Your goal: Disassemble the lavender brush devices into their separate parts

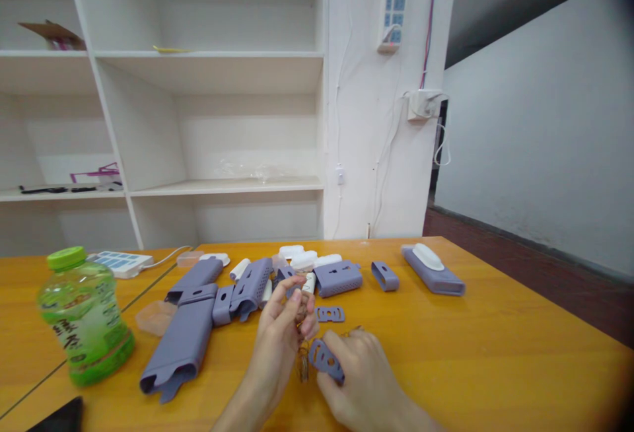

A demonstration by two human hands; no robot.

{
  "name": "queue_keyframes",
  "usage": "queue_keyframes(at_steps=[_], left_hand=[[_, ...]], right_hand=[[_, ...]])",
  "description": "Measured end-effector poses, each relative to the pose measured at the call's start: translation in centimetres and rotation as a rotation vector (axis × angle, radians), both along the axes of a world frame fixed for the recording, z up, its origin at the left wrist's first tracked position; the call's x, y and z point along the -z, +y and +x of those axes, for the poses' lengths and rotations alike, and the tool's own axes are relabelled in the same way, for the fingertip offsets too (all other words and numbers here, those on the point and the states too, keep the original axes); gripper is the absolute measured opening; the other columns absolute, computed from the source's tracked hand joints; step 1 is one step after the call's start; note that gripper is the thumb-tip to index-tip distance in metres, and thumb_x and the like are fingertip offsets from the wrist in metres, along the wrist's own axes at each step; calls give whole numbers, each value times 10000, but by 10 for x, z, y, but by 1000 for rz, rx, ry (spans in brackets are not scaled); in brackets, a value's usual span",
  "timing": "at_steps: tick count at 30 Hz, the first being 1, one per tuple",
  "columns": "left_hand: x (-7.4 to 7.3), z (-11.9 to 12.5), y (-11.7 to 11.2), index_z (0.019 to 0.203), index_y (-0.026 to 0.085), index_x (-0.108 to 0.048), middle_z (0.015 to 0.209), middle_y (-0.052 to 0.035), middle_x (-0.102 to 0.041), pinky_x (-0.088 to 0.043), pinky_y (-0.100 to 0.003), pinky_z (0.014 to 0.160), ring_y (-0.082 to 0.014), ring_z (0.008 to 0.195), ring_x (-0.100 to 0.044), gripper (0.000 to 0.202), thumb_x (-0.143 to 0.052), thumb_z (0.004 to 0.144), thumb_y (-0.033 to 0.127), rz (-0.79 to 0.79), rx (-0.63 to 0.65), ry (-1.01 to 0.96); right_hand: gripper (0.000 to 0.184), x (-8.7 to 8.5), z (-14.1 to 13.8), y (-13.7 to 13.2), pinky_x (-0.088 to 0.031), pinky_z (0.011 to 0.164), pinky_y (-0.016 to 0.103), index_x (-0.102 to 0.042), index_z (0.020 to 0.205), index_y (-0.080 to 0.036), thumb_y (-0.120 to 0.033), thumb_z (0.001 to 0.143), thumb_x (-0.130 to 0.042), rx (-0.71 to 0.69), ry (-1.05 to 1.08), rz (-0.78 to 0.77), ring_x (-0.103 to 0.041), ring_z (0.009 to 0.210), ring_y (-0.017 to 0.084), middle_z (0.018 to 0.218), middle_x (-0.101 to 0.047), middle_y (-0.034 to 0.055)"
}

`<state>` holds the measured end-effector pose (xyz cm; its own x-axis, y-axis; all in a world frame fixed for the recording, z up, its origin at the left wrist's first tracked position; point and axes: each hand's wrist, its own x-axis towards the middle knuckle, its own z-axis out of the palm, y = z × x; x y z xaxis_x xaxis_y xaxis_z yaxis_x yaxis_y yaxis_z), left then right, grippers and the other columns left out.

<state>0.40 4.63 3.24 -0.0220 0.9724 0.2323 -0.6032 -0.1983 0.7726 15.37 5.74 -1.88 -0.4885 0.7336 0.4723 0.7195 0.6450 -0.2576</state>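
Note:
My left hand (284,326) is raised over the table with its fingers pinched together on something small that I cannot make out. My right hand (359,369) rests on the wooden table (495,353) and grips a small flat purple plate with holes (324,358). A thin wire-like bit (302,364) hangs between the two hands. Another flat purple plate (330,314) lies just beyond them. Behind it sit several purple silicone sleeves (250,285) and white plastic pieces (303,259).
A green drink bottle (84,316) stands at the left. A long purple case (181,343) lies beside it. A purple case with a white insert (432,270) lies at the right rear. A white power strip (121,262) is at the back left. White shelves (208,62) stand behind.

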Motion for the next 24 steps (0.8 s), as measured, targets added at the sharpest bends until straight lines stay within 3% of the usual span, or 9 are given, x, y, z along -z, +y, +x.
queue_keyframes(at_steps=[9,12,14,15,17,19,21,24], left_hand=[[-5,3,-9,1056,208,-581,712,20,-535,-274,-208,507,-51,508,-361,196,-608,924,351,98,129,184],[0,7,-11,1111,207,-583,684,15,-553,-344,-213,521,-76,523,-431,230,-575,946,367,206,125,325],[3,7,-13,1206,228,-562,807,-27,-642,-471,-261,662,-137,674,-586,272,-541,968,358,257,2,469],[5,5,-14,1261,245,-547,954,-60,-682,-502,-310,800,-183,842,-643,307,-538,970,344,288,-96,577],[6,-2,-16,1365,290,-515,1319,-89,-617,-396,-411,1081,-257,1236,-552,415,-567,954,311,375,-276,849],[4,-11,-17,1432,328,-485,1509,-56,-481,-220,-460,1206,-283,1427,-367,530,-616,920,290,451,-325,1080],[1,-19,-18,1450,343,-479,1533,-48,-461,-207,-460,1212,-296,1444,-344,589,-656,890,298,409,-269,1162],[-1,-25,-12,1385,317,-548,1393,-100,-594,-400,-406,1076,-297,1252,-554,552,-703,856,333,245,-255,1063]], right_hand=[[125,-13,-2,-1,-265,562,268,-645,815,-231,-184,729,-568,-14,125,-219,-631,618,177,709,-710,6],[106,-17,-3,-3,-262,544,259,-646,799,-234,-185,736,-576,-34,163,-245,-618,577,158,677,-696,-11],[105,-18,-2,-2,-260,542,261,-648,804,-239,-186,745,-580,-8,166,-238,-621,577,161,664,-694,-14],[98,-18,-1,-2,-258,543,264,-651,808,-241,-195,761,-579,15,163,-232,-626,582,167,663,-697,-11],[86,-16,0,1,-256,547,274,-658,812,-243,-230,810,-573,72,155,-217,-639,598,181,675,-710,3],[97,-14,2,4,-263,562,283,-666,818,-241,-260,840,-573,128,146,-198,-664,647,202,717,-731,26],[92,-13,4,7,-278,578,286,-672,842,-239,-251,837,-581,164,132,-185,-684,701,226,756,-742,46],[158,-11,5,11,-314,596,288,-682,912,-253,-197,814,-570,170,120,-196,-694,734,246,787,-747,50]])
